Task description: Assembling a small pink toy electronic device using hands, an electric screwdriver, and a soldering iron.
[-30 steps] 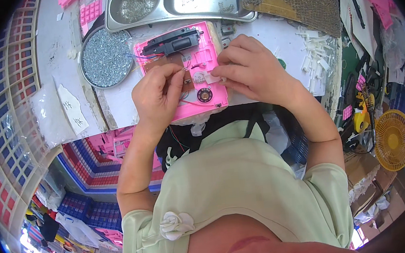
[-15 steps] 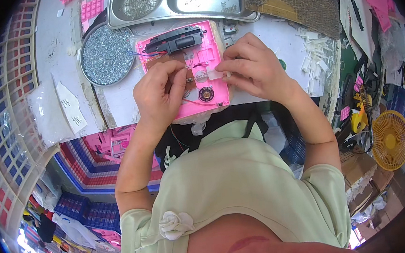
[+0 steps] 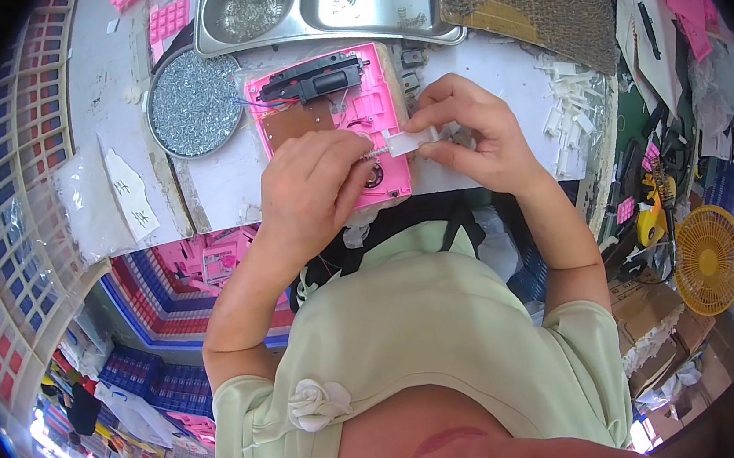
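Above the pink casing (image 3: 380, 104), near its right edge, my right hand (image 3: 484, 136) pinches a white plastic piece (image 3: 405, 143) by its right end; my left hand (image 3: 311, 181) grips what looks like a thin spring (image 3: 375, 152) at its left. I judge the piece light, stiff and smooth, best held by its sides.
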### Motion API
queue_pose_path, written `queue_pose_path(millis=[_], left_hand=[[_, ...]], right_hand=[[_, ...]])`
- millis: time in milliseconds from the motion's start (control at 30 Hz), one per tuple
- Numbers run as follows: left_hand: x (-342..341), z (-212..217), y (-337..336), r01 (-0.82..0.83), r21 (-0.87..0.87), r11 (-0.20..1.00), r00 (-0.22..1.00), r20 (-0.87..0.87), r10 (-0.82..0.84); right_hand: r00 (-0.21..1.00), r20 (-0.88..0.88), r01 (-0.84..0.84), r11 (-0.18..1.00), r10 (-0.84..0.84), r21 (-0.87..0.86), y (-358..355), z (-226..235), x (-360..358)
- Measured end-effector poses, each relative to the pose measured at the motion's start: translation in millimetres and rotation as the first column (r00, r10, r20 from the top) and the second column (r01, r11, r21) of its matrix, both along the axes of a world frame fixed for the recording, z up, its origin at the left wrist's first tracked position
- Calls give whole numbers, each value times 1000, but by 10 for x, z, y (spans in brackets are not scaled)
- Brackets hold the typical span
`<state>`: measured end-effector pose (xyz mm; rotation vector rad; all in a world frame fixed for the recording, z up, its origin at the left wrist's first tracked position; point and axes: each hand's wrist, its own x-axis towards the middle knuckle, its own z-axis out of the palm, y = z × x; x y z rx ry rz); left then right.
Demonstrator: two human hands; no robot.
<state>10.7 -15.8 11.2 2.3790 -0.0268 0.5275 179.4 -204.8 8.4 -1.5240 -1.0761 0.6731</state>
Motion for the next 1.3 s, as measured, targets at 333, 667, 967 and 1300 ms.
queue_pose_path(millis=[333, 667, 967, 1300], left_hand=[[-72, 160, -67, 28, -292, 956, 997, -65, -49], [-220, 80, -5, -335, -942, -3, 875, -310, -373], [-243, 96, -49, -96, -817, 569, 928, -280, -246], [-167, 133, -199, -127, -539, 833, 984, -175, 36]], right_hand=[[650, -746, -17, 978, -146, -206, 102, 125, -330], [874, -482, 54, 998, -64, -34, 101, 65, -437], [955, -294, 40, 999, -45, -24, 99, 13, -428], [928, -366, 59, 998, -61, -18, 99, -17, -471]])
